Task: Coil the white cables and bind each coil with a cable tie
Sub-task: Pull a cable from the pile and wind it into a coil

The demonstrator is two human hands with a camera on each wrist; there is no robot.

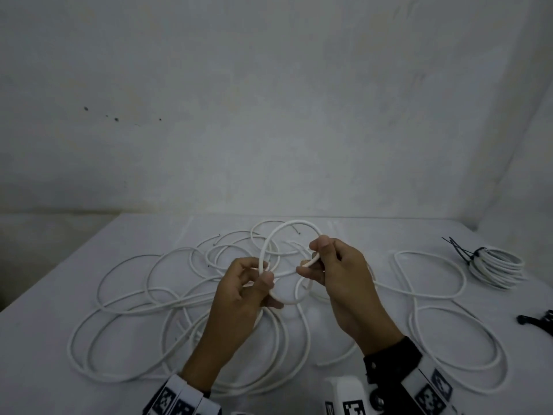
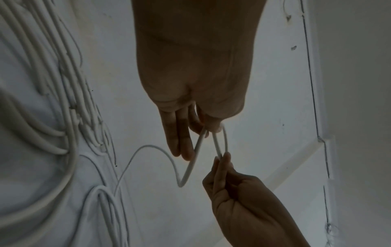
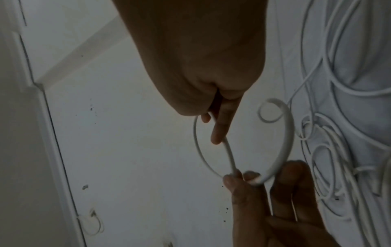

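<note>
Head view: left hand [image 1: 245, 290] and right hand [image 1: 344, 277] raised above the white table [image 1: 54, 339], each clamped on the same white cable [image 1: 282, 232]. Left thumb and fingers pinch it where the loop crosses; right fingers pinch the cable near its end, forming a small loop between the hands. Beneath and behind them, the loose cables [image 1: 134, 298] sprawl over the table in tangled loops, left to right. Further back at right, a finished coil [image 1: 496, 266] lies bound with a black cable tie [image 1: 462, 251]. A black object [image 1: 538, 320] sits at the right edge; identity unclear.
</note>
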